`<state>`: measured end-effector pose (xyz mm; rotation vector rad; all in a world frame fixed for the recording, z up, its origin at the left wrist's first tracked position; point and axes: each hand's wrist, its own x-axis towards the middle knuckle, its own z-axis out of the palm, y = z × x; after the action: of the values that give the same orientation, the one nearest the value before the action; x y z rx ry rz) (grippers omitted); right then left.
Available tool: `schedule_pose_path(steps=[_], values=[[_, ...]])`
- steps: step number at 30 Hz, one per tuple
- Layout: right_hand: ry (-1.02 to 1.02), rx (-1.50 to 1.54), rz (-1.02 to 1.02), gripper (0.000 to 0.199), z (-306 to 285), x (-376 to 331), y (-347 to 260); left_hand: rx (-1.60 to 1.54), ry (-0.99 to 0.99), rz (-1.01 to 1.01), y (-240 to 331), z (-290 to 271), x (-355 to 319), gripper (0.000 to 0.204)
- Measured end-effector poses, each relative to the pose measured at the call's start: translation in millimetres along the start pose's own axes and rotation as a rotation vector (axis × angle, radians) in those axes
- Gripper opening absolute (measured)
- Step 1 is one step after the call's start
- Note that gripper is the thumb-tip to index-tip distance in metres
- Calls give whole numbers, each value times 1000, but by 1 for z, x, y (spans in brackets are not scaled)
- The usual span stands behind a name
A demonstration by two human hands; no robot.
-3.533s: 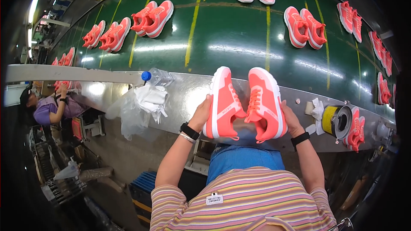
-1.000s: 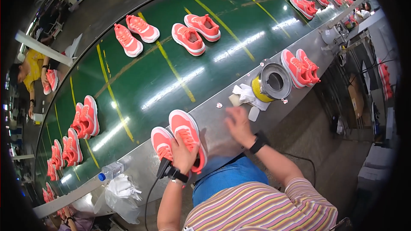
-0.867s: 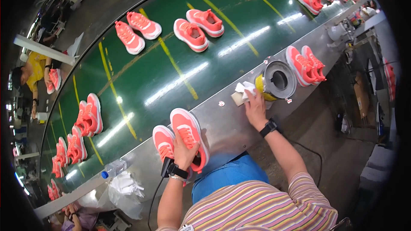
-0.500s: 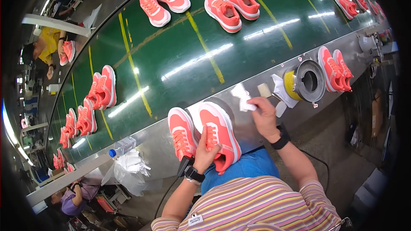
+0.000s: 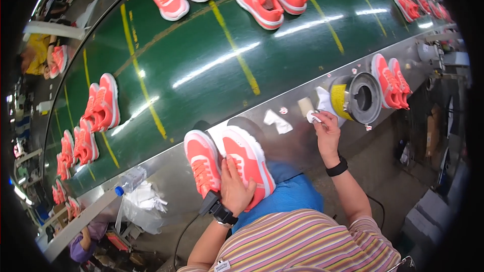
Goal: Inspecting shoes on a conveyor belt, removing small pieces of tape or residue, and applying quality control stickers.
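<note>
Evidently at pick-up step: pinching white pad (image 5: 312,117) with right hand (image 5: 328,133), steadying coral sneaker (image 5: 247,157) under spread left hand (image 5: 236,191). Next: likely needing firm pinch, clean lift.

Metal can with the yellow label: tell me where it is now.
In the head view, the metal can sits right of centre on the steel ledge, between the person's right hand and a pair of coral shoes.
</note>
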<state>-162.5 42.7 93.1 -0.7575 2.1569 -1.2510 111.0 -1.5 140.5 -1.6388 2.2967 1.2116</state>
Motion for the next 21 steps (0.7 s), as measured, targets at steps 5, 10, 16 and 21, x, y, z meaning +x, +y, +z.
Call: schedule_pose_path(steps=[5, 10, 16, 21], values=[[-58, 355, 56, 18, 5, -17, -44, 60, 54, 21, -2, 4, 1, 104], [-468, 279, -32, 23, 77, -41, -45, -99, -1, 2, 3, 3, 6, 103], [-566, 66, -127, 11, 123, -10, -56, -105, -14, -13, -3, 7, 5, 99], [-734, 29, -214, 5, 155, 22, -65, -36, 12, 27, -7, 11, 7, 102]])
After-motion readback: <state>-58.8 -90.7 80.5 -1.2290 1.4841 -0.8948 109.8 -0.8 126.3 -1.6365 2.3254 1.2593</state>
